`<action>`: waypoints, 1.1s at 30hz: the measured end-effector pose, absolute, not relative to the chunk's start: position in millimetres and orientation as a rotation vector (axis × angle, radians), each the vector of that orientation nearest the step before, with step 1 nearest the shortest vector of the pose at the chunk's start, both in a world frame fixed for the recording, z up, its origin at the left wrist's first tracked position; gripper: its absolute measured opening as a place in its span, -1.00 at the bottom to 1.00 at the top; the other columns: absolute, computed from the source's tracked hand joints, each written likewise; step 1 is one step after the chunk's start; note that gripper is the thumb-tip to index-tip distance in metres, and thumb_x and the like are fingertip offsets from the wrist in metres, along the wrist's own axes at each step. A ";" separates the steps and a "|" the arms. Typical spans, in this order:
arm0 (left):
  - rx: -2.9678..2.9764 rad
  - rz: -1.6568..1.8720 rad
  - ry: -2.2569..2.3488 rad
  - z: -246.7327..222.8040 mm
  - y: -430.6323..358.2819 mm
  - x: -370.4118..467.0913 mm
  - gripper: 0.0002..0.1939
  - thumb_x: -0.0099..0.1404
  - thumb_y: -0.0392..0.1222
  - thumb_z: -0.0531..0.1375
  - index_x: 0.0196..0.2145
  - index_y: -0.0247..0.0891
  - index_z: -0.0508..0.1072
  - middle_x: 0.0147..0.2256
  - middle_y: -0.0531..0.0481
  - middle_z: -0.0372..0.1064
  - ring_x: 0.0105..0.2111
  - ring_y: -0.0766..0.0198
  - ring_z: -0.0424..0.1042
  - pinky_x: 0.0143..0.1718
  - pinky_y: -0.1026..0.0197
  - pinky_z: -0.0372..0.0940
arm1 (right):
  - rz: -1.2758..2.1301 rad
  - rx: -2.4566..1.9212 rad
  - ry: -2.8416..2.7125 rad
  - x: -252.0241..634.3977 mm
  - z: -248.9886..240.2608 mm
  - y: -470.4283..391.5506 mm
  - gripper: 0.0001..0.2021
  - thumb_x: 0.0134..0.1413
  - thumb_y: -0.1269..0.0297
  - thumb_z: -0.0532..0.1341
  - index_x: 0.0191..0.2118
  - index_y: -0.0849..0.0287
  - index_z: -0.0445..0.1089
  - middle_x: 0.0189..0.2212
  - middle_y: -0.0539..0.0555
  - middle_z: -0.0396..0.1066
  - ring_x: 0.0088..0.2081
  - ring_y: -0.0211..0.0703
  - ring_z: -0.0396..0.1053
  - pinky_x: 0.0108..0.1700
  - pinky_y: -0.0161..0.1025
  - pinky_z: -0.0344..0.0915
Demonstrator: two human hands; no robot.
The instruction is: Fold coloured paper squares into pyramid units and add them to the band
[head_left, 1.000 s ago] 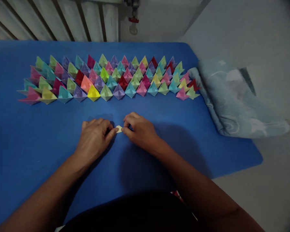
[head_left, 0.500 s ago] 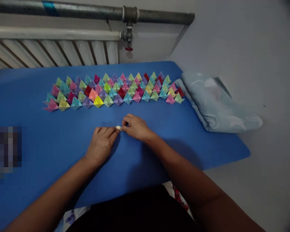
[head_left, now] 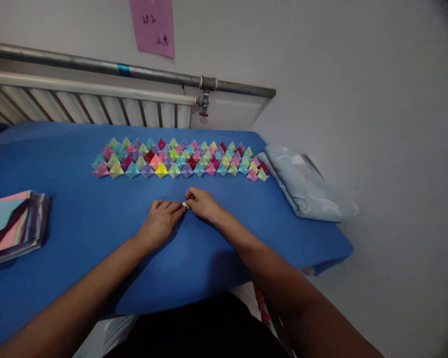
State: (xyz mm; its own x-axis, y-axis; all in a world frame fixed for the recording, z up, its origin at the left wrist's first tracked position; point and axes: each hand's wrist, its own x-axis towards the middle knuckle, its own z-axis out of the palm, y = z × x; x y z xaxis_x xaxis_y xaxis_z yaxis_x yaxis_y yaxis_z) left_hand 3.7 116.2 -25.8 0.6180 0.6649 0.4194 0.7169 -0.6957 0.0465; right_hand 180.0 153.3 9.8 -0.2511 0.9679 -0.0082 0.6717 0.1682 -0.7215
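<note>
Head view: near the middle of the frame, our two hands meet over a small cream piece of paper (head_left: 185,205), low against a blue-covered table (head_left: 97,209). Our right hand (head_left: 202,203), just right of centre, has thumb and forefinger brought narrowly together on the piece's right side, pinching it, with the other fingers curled in. Our left hand (head_left: 159,224), left of centre, lies palm down with its fingers stretched toward the right, their tips touching the piece's left side; the paper is so small and covered that we cannot tell whether they pinch it or only press it down.

Above our hands, across the middle of the frame, we see close rows of folded paper shapes (head_left: 174,171) in green, pink, purple, blue, red and yellow, their points upward. At the left edge we have a stack of coloured paper (head_left: 20,223), a light blue sheet on top. Right of the rows lies a folded pale blue blanket (head_left: 302,189) by the wall. In the upper left a white radiator (head_left: 134,112) stands beneath a metal pipe (head_left: 160,76), and at top centre-left a pink note (head_left: 153,30) bears dark handwriting.
</note>
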 end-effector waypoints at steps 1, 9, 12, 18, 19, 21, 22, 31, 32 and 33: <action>-2.722 -0.647 -1.146 -26.9 118.5 0.3 -0.61 0.41 -0.38 -0.04 0.02 -0.21 0.50 -0.06 -0.18 0.53 -0.15 0.08 0.45 -0.11 -0.05 0.22 | 0.864 -1.546 -1.996 179.9 8.3 154.1 -0.87 0.00 0.53 0.17 -0.40 0.15 0.35 -0.51 -0.11 0.34 -0.43 -0.30 0.27 -0.37 -0.38 0.14; -2.808 -0.738 -1.010 -30.8 132.3 -19.0 -0.66 0.46 -0.32 -0.04 -0.02 -0.22 0.50 -0.09 -0.13 0.55 -0.13 0.15 0.49 -0.09 0.03 0.19 | 0.957 -1.588 -1.968 178.2 1.7 160.2 -0.83 -0.07 0.49 0.26 -0.43 0.14 0.25 -0.56 -0.16 0.26 -0.47 -0.34 0.26 -0.39 -0.39 0.13; -2.810 -0.756 -0.966 -30.9 132.7 -20.4 -0.66 0.48 -0.29 -0.05 -0.03 -0.25 0.50 -0.09 -0.16 0.55 -0.13 0.15 0.50 -0.08 0.04 0.20 | 1.006 -1.601 -1.957 178.1 1.6 162.4 -0.79 -0.10 0.45 0.31 -0.43 0.13 0.23 -0.56 -0.17 0.25 -0.48 -0.34 0.25 -0.41 -0.38 0.12; -2.864 -0.694 -0.966 -27.7 130.5 -21.6 -0.63 0.47 -0.29 -0.07 0.00 -0.24 0.49 -0.06 -0.19 0.53 -0.10 0.09 0.48 -0.05 -0.03 0.22 | 1.080 -1.623 -1.954 178.6 4.2 165.1 -0.78 -0.13 0.43 0.33 -0.42 0.14 0.23 -0.54 -0.16 0.27 -0.46 -0.34 0.25 -0.38 -0.37 0.13; -2.869 -0.687 -0.974 -27.1 130.1 -21.0 -0.63 0.47 -0.30 -0.07 0.00 -0.24 0.50 -0.06 -0.19 0.53 -0.09 0.08 0.47 -0.04 -0.04 0.22 | 1.085 -1.629 -1.959 178.2 5.4 165.2 -0.77 -0.13 0.44 0.33 -0.42 0.14 0.23 -0.53 -0.16 0.27 -0.45 -0.34 0.25 -0.38 -0.36 0.13; -2.865 -0.678 -0.976 -26.5 129.6 -19.5 -0.63 0.45 -0.31 -0.06 -0.01 -0.24 0.51 -0.08 -0.19 0.53 -0.09 0.07 0.47 -0.02 -0.07 0.22 | 1.099 -1.638 -1.969 177.4 8.3 165.0 -0.77 -0.12 0.45 0.32 -0.42 0.13 0.22 -0.52 -0.16 0.27 -0.45 -0.34 0.24 -0.38 -0.36 0.14; -2.862 -0.681 -0.979 -26.7 129.4 -18.8 -0.62 0.45 -0.32 -0.06 -0.02 -0.24 0.52 -0.09 -0.19 0.53 -0.09 0.06 0.47 0.00 -0.08 0.22 | 1.119 -1.640 -1.967 177.4 9.9 164.7 -0.77 -0.12 0.45 0.32 -0.42 0.13 0.22 -0.52 -0.15 0.27 -0.45 -0.34 0.24 -0.37 -0.35 0.15; -2.888 -0.733 -1.014 -29.0 126.6 -19.9 -0.61 0.43 -0.34 -0.05 0.03 -0.19 0.49 -0.04 -0.17 0.51 -0.05 0.07 0.45 0.02 -0.09 0.22 | 1.245 -1.695 -1.864 190.3 12.6 166.6 -0.77 -0.15 0.50 0.30 -0.42 0.14 0.22 -0.53 -0.17 0.24 -0.48 -0.36 0.21 -0.40 -0.37 0.15; -2.887 -0.728 -1.014 -28.3 126.7 -19.9 -0.61 0.43 -0.34 -0.05 0.02 -0.19 0.50 -0.05 -0.17 0.52 -0.06 0.07 0.45 0.02 -0.09 0.22 | 1.251 -1.698 -1.864 191.0 12.8 167.4 -0.77 -0.15 0.50 0.30 -0.42 0.14 0.23 -0.54 -0.17 0.24 -0.48 -0.36 0.20 -0.41 -0.37 0.14; -2.886 -0.726 -1.012 -27.7 126.9 -19.8 -0.61 0.42 -0.34 -0.05 0.02 -0.20 0.50 -0.05 -0.17 0.52 -0.07 0.07 0.45 0.02 -0.09 0.22 | 1.262 -1.697 -1.862 191.5 13.4 168.0 -0.77 -0.16 0.51 0.30 -0.42 0.14 0.23 -0.54 -0.18 0.23 -0.49 -0.37 0.20 -0.41 -0.38 0.13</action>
